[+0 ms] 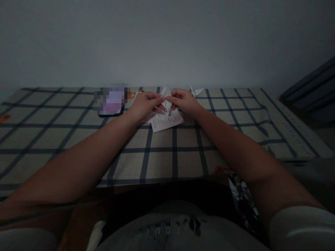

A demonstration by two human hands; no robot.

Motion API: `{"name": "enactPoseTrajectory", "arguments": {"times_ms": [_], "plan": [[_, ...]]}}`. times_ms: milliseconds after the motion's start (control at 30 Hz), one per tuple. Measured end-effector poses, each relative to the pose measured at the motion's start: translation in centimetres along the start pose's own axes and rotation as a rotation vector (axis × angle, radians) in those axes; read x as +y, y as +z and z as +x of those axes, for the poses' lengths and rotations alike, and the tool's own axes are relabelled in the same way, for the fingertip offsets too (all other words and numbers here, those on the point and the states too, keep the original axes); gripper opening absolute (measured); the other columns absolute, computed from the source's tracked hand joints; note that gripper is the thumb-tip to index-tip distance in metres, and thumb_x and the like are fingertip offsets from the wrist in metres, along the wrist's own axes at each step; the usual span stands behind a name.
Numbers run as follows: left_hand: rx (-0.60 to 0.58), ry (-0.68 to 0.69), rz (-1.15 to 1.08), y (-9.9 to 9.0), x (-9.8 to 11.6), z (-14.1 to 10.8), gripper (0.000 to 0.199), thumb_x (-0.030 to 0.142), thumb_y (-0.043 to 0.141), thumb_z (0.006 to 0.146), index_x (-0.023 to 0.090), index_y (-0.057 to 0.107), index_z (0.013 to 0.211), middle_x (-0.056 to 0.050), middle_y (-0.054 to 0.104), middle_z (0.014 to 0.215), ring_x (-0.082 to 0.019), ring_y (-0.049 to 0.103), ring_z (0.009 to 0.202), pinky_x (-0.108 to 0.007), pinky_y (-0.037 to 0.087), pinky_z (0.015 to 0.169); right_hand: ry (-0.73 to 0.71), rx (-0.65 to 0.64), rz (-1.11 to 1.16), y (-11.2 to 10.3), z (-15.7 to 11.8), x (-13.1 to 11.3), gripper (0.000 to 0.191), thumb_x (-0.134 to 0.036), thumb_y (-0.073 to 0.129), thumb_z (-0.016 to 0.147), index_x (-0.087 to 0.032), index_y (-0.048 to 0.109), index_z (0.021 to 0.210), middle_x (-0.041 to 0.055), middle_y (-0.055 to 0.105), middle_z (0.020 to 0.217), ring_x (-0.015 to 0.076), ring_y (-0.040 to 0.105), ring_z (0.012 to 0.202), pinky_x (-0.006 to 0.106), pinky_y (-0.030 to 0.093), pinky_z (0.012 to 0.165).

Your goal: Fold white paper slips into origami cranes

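Between my two hands stands a piece of folded white paper, its narrow point facing up. My left hand pinches it from the left, the thumb on its front face. From the other side my right hand pinches it too, and the thumb tips nearly meet. Under both hands lies printed paper with lines of dark text, partly hidden by my fingers. Just behind my right hand rests a white folded-paper figure with pointed wings, like a crane.
A phone with a lit, blurred screen lies left of my hands. The table carries a checked cloth with orange prints. Behind its far edge rises a plain wall. Dark slatted furniture stands at the right.
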State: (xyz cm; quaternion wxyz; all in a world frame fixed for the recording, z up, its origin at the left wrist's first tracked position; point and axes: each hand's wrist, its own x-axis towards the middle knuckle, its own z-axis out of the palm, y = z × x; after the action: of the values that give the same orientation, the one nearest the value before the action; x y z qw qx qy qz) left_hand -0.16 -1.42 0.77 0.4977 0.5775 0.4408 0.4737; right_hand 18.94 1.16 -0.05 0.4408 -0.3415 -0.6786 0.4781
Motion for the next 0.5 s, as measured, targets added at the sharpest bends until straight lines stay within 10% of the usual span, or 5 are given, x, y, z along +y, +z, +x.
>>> {"name": "enactPoseTrajectory", "arguments": {"times_ms": [500], "plan": [[-0.055,0.028,-0.08,0.52,0.15,-0.61,0.013,0.027,0.072,0.088,0.014,0.073,0.091,-0.004,0.075,0.076,-0.015,0.073,0.064,-0.022,0.061,0.057,-0.103,0.027,-0.076,-0.38,0.57,0.87,0.025,-0.04,0.073,0.091,-0.018,0.063,0.085,-0.0013,0.063,0.076,0.0109,0.057,0.067,0.023,0.051,0.062]]}}
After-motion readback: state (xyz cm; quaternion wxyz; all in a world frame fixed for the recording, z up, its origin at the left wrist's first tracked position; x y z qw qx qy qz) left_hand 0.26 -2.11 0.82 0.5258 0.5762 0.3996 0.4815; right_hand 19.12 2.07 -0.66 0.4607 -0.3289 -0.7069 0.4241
